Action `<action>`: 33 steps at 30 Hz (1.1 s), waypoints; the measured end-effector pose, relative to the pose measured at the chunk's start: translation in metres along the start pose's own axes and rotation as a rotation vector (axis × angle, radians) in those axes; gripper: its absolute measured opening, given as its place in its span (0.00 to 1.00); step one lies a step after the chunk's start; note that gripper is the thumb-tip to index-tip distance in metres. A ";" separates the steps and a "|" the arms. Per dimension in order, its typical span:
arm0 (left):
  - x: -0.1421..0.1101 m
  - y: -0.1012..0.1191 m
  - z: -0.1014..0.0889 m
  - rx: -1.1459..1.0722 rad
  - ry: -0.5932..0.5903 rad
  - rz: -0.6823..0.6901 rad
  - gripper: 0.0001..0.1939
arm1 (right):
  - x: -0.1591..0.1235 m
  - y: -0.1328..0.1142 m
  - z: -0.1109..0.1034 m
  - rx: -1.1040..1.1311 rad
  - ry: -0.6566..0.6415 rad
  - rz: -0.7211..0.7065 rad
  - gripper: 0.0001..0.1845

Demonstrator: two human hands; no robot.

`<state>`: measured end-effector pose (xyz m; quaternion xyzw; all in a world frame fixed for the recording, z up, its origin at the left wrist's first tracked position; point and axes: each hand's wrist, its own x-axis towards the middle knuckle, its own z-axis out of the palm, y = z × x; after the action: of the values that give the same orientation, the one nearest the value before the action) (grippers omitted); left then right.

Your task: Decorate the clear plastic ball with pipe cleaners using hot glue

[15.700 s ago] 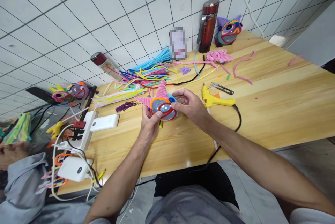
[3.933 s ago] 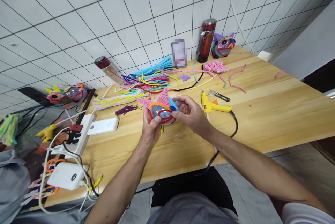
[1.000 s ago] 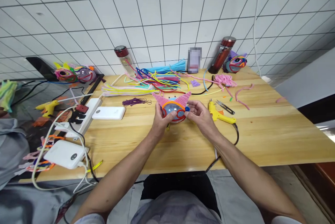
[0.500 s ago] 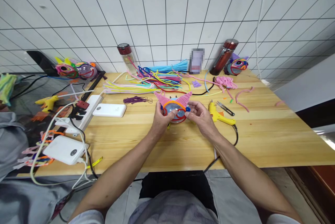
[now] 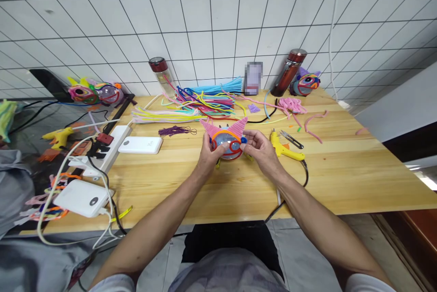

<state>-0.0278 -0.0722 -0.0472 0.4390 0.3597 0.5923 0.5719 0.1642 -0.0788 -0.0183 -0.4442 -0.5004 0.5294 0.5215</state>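
Near the middle of the table is a clear plastic ball ornament (image 5: pixel 224 138), decorated with pink pipe-cleaner ears, an orange arch and red loops. My left hand (image 5: pixel 207 153) is closed around its left side, the thumb lying over the front. At the right side, my right hand (image 5: pixel 262 152) pinches a small dark blue pipe-cleaner curl (image 5: pixel 243 140) against the ball. A yellow glue gun (image 5: pixel 285 150) lies just right of my right hand, with small thread snips (image 5: pixel 292 139) behind it.
Behind the ball lie bundled pipe cleaners (image 5: pixel 208 101) and a pink coil (image 5: pixel 292 105). A glass bottle (image 5: pixel 163 78), a phone (image 5: pixel 253 78) and a red flask (image 5: pixel 289 73) stand along the wall. Power banks (image 5: pixel 140 145) and a power strip (image 5: pixel 111 148) with cables occupy the left.
The view has shifted slightly, so the table's things appear a little further left. Both hands keep their hold on the ball, which is tilted only slightly differently.
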 end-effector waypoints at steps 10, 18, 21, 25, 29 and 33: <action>0.000 0.003 0.002 0.045 0.007 -0.033 0.45 | 0.001 0.000 -0.001 -0.026 0.016 -0.030 0.30; -0.002 -0.003 -0.001 -0.016 -0.027 -0.029 0.36 | 0.002 0.006 -0.002 -0.023 0.010 -0.017 0.29; -0.002 -0.003 0.000 -0.016 -0.020 -0.031 0.36 | 0.002 0.007 -0.002 -0.020 0.009 -0.013 0.29; -0.002 -0.003 -0.001 -0.017 -0.031 -0.040 0.36 | 0.002 0.008 -0.003 -0.016 0.012 -0.010 0.29; -0.001 -0.004 -0.002 -0.014 -0.017 -0.042 0.36 | 0.003 0.009 -0.004 -0.029 0.017 -0.013 0.29; -0.001 -0.004 -0.001 -0.018 -0.014 -0.050 0.36 | 0.002 0.011 -0.004 -0.028 0.000 -0.008 0.29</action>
<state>-0.0270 -0.0730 -0.0516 0.4289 0.3613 0.5778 0.5931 0.1672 -0.0762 -0.0291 -0.4497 -0.5095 0.5201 0.5174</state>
